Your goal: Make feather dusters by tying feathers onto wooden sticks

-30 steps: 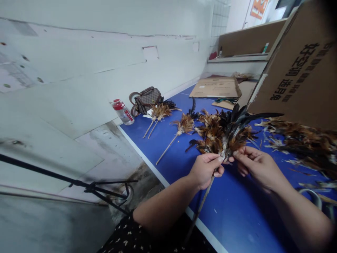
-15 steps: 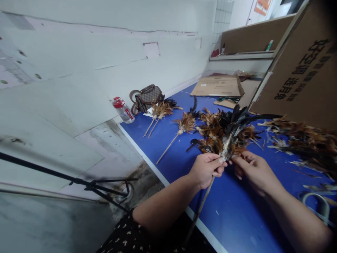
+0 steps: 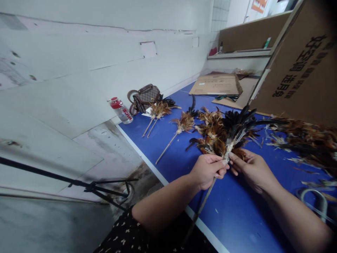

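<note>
My left hand [image 3: 212,170] is closed around the upper stick of a feather duster [image 3: 229,146], just below where the feathers are bound. Long black feathers fan up and to the right from the pale binding; the thin stick [image 3: 201,207] slants down past the table edge. At the binding, the thumb and fingers of my right hand [image 3: 251,168] are pinched against the feather bases, with brown feathers showing beside them. Whether a loose feather is between those fingers is hidden. Behind the duster lies a heap of brown and black feathers [image 3: 210,130].
On the blue table [image 3: 147,151] lie another duster [image 3: 181,124] and two more [image 3: 159,110] by a handbag [image 3: 146,98] and a bottle [image 3: 121,110]. Loose feathers [image 3: 305,137] and a grey looped object [image 3: 314,202] are at right. Cardboard [image 3: 297,77] stands behind; a black stand [image 3: 89,186] is left.
My right hand has moved slightly left and up against the binding. The duster's feathers have turned and tilted a little to the right, showing more of the pale binding. The view has shifted slightly.
</note>
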### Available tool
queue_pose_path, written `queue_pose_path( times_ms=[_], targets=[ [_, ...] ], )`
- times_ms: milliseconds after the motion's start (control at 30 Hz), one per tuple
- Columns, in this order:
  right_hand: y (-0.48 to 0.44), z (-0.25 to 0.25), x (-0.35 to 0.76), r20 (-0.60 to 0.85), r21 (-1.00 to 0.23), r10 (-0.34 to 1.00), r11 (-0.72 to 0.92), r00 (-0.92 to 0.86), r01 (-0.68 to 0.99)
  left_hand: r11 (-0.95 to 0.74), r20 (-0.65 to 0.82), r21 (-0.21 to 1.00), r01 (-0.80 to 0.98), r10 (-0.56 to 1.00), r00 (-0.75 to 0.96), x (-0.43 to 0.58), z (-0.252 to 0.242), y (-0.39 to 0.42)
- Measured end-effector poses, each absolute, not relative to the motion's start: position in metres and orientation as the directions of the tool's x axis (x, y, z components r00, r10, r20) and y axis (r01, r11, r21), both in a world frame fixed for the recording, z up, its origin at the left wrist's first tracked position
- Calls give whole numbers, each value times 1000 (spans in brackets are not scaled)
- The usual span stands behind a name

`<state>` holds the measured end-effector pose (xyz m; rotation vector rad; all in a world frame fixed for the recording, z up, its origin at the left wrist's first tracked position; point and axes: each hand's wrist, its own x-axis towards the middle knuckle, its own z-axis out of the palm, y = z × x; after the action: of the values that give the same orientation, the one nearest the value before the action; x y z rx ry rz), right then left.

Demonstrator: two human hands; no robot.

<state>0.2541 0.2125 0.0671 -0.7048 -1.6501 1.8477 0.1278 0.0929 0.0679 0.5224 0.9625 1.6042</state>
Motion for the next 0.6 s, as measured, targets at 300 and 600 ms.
queue_pose_path(
  times_ms=[300, 600],
  targets=[
    [213, 74, 255, -61, -989, 722, -137, -689, -56, 13, -191, 831, -557, 946, -263, 126, 70, 94],
    [215, 92, 259, -66, -981, 757, -168, -650, -95, 28, -117, 949, -315, 957, -267, 129, 88, 90]
  ],
)
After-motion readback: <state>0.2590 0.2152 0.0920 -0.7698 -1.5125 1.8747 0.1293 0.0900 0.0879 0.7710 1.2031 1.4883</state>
